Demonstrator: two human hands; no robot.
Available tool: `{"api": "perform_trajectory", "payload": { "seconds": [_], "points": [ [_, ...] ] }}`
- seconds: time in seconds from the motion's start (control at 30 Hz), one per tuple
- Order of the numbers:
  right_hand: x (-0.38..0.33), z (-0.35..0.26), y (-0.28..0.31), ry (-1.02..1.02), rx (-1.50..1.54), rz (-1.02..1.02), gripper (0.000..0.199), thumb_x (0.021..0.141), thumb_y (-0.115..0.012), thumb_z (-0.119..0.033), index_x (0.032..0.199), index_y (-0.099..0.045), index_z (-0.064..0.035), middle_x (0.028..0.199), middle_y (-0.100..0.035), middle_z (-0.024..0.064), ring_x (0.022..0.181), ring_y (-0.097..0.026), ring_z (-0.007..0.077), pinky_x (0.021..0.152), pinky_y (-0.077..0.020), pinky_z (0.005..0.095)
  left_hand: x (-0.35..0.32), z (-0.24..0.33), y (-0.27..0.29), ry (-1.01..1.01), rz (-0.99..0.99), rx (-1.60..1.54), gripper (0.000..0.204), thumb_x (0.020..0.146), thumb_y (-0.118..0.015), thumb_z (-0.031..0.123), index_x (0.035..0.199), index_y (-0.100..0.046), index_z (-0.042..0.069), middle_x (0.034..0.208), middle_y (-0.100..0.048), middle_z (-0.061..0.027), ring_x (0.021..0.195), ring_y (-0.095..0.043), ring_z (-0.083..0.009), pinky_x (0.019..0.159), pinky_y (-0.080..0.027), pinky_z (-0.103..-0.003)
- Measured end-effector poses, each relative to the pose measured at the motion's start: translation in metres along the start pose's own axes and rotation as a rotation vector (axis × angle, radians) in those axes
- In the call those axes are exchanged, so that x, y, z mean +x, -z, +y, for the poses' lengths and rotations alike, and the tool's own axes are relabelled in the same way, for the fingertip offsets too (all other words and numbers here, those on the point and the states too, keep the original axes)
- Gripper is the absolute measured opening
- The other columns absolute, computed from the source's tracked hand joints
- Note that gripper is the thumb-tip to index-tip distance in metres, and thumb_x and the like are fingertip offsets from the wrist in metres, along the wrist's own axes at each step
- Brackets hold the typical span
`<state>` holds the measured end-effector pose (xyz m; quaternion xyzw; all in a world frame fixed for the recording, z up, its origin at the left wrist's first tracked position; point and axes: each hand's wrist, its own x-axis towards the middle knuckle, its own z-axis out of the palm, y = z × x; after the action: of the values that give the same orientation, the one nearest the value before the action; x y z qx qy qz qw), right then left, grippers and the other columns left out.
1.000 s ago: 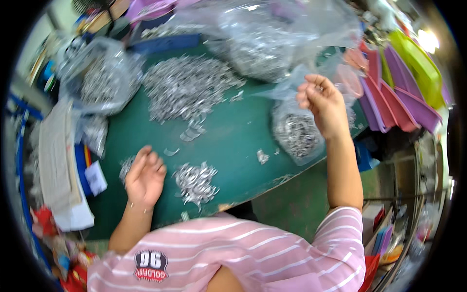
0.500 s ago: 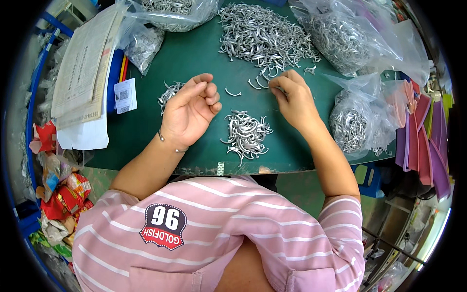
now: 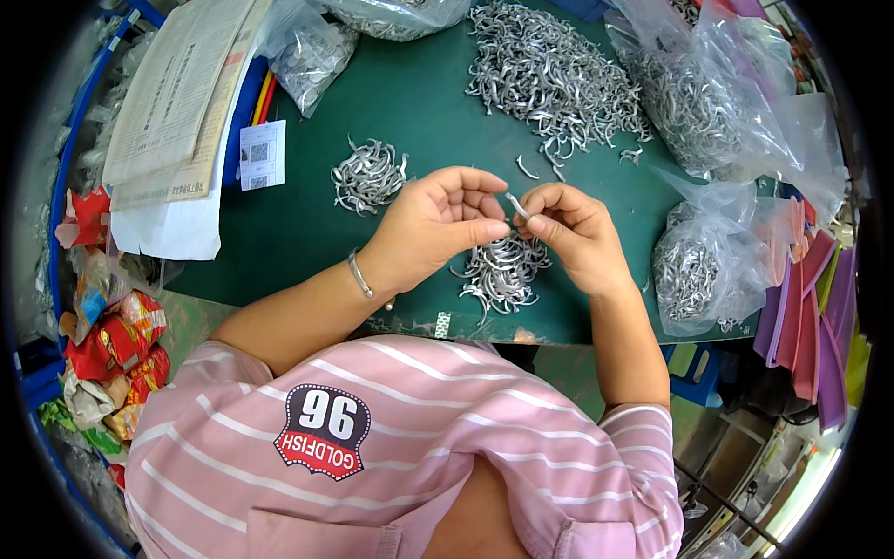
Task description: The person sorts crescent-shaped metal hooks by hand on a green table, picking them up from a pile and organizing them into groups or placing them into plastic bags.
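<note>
My right hand [image 3: 579, 231] pinches a small curved silver metal piece [image 3: 516, 204] between thumb and fingers, one end pointing up toward my other hand. Beside it, my left hand [image 3: 436, 219] is open, its fingers curled and the thumb apart, with nothing visible in it. Both hands are over the far edge of a small pile of similar curved pieces [image 3: 503, 278], partly hiding it. Another small pile [image 3: 369, 177] lies to the left. A large heap of them [image 3: 554, 79] spreads at the back, with a few loose pieces [image 3: 527, 168] at its near edge.
Clear plastic bags of metal pieces stand at the right [image 3: 687, 270], back right [image 3: 698, 107] and back left [image 3: 312, 56] of the green table [image 3: 428, 102]. Papers [image 3: 172, 102] hang at the left. Coloured strips [image 3: 808, 317] hang beyond the table's right side.
My right hand has come from the heap's near edge toward me, with a curved metal piece in its pinch. My left hand has moved right to meet it, uncovering the left pile.
</note>
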<state>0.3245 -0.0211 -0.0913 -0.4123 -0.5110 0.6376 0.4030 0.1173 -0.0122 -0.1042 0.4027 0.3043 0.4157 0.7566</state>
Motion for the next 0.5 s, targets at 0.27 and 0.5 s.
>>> {"api": "perform_trajectory", "payload": {
  "seconds": [0.27,0.5],
  "points": [
    [-0.017,0.002,-0.023,0.166,-0.002,0.205,0.024,0.082,-0.063,0.01,0.102,-0.056,0.0007,0.092,-0.059,0.0038,0.085,-0.057,0.0097,0.076,-0.0484,0.0227,0.0,0.004,0.002,0.068,0.036,0.13,0.015,0.089,-0.063,0.005,0.1,-0.064,-0.004,0.083,-0.065,-0.0077,0.073,-0.063,-0.0123,0.069,-0.053,-0.024],
    [-0.028,0.003,-0.027,0.093,0.083,0.291,0.021,0.09,-0.056,0.003,0.11,-0.054,0.0025,0.093,-0.061,0.0077,0.084,-0.061,0.0124,0.073,-0.0524,0.0255,-0.004,-0.005,-0.002,-0.104,0.035,0.252,0.011,0.086,-0.065,0.001,0.096,-0.066,-0.004,0.085,-0.066,-0.0061,0.076,-0.064,-0.011,0.069,-0.053,-0.023]
  ]
}}
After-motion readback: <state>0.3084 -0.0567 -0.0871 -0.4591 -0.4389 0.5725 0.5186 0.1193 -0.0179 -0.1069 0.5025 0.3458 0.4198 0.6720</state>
